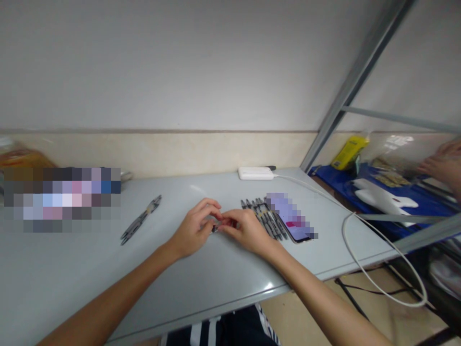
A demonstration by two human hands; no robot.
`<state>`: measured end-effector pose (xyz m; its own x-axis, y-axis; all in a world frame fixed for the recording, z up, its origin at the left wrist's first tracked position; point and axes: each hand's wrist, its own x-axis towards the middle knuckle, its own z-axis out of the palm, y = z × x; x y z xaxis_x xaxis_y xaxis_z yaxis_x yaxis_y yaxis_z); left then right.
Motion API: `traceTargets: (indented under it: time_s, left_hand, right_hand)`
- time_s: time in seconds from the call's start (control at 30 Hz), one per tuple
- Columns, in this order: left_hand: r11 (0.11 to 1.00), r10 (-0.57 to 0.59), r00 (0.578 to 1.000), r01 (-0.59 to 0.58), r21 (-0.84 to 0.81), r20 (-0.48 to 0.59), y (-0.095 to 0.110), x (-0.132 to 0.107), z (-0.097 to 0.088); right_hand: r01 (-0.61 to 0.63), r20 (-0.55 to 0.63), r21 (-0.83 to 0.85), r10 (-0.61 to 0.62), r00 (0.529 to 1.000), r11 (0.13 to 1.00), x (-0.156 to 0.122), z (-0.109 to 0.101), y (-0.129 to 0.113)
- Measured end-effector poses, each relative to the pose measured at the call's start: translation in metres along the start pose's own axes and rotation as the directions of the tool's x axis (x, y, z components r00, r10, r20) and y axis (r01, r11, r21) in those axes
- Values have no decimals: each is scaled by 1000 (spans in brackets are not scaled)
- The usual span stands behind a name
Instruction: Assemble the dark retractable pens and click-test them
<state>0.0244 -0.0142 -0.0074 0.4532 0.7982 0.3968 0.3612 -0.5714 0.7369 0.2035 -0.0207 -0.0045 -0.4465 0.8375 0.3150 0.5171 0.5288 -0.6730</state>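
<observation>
My left hand (pixel 196 228) and my right hand (pixel 245 229) meet at the middle of the grey table (pixel 201 283), fingers pinched together on a small dark pen (pixel 215 228) held between them; most of it is hidden by the fingers. Right of my right hand lies a row of several dark pens (pixel 266 216), side by side. Two more dark pens (pixel 141 219) lie together to the left of my left hand.
A phone (pixel 293 218) lies beside the pen row. A white power bank (pixel 255 173) sits at the back edge, its white cable (pixel 360 269) looping off the table's right side. Another person's hand (pixel 444 166) reaches over a blue shelf (pixel 378 194) at right, behind a slanted metal frame (pixel 345 101).
</observation>
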Motion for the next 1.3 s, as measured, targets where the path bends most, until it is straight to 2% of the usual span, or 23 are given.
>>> traceTargets:
  time_s: [0.2, 0.33, 0.4, 0.5, 0.6, 0.73, 0.83, 0.97, 1.07, 1.17, 1.3]
  left_hand:
    - [998, 4, 999, -6, 56, 39, -2, 0, 1]
    - [980, -10, 996, -9, 197, 92, -13, 2, -7]
    - [976, -35, 994, 12, 218, 102, -19, 3, -13]
    - [978, -87, 995, 76, 193, 47, -25, 5, -21]
    - [987, -127, 991, 131, 97, -44, -27, 7, -24]
    - [985, -170, 972, 168, -26, -163, -29, 7, -22]
    - [979, -199, 952, 184, -85, -234, -29, 7, -21]
    - [961, -260, 921, 216, -173, -290, -28, 6, -21]
    - [951, -282, 912, 224, -212, -299, -26, 7, -21]
    - [958, -251, 916, 187, -219, -314, -25, 7, -19]
    - [990, -125, 948, 98, -105, -291, -25, 6, -19]
  right_hand:
    - [-3, -38, 24, 4, 999, 1000, 0, -1, 4]
    - [-54, -190, 34, 59, 980, 998, -1, -12, 15]
    - [-90, -261, 85, 109, 959, 992, -3, -20, 22]
    - [-135, -321, 210, 199, 926, 968, -6, -29, 32]
    - [-174, -321, 330, 284, 903, 928, -8, -34, 37]
    - [-189, -309, 505, 381, 871, 842, -9, -36, 35]
    - [-147, -278, 680, 439, 854, 718, -9, -37, 31]
    - [-95, -216, 829, 473, 854, 551, -8, -39, 27]
    - [-93, -175, 868, 476, 862, 487, -8, -40, 27]
    - [-152, -108, 851, 450, 886, 503, -7, -40, 27]
    - [-293, 30, 656, 364, 931, 696, -7, -39, 23]
